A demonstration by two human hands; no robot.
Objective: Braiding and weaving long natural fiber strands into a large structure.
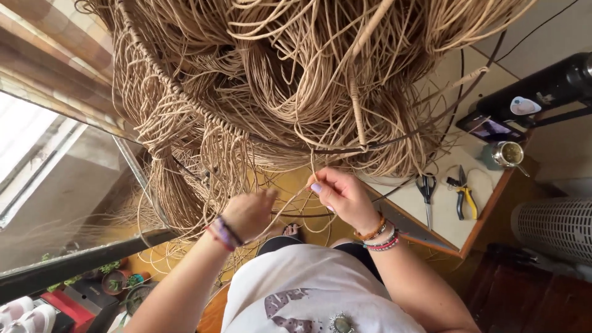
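While the big woven cane frame (265, 80) hangs just above your hands, your right hand (342, 197) pinches 1 thin cane strand (312, 166) between fingertips. Your left hand (246, 213) is closed among the loose strands; what it grips, you cannot tell. The cane looks light, springy and likely to kink, so hold it close to the weave. Scissors (425, 188) and pliers (464, 196) lie on the table (431, 222) nearby.

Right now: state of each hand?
Left hand: fingers among the cords, blurred; grip cannot be told.
Right hand: fingers pinched shut on a cord strand.
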